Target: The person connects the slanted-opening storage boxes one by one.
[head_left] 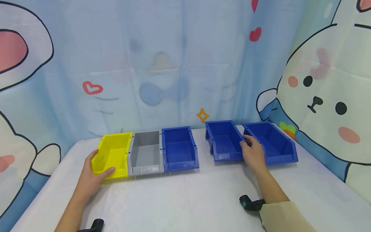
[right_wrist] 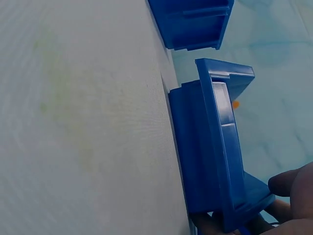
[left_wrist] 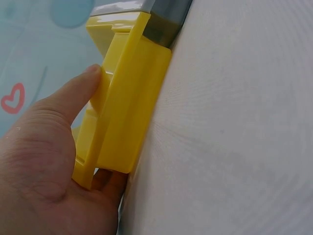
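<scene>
My left hand (head_left: 92,172) holds the yellow plastic bin (head_left: 114,156) by its front left corner. In the left wrist view the thumb lies on the bin's front lip, with other fingers partly hidden behind its side. Against the yellow bin stands a grey bin (head_left: 145,154), and a blue bin (head_left: 179,149) adjoins that one. Farther right, my right hand (head_left: 253,154) pinches the right side wall of another blue bin (head_left: 224,141). The thumb is near that wall's rim; some fingertips are hidden. Just beyond this hand sits a third blue bin (head_left: 272,141), slightly angled.
All the bins stand on a white-covered table (head_left: 174,203), along its back edge. A gap separates the left row from the right pair. Behind hangs a printed blue curtain (head_left: 162,64). Black devices, one (head_left: 251,203) by the right wrist and one (head_left: 97,225) by the left, show low in the head view.
</scene>
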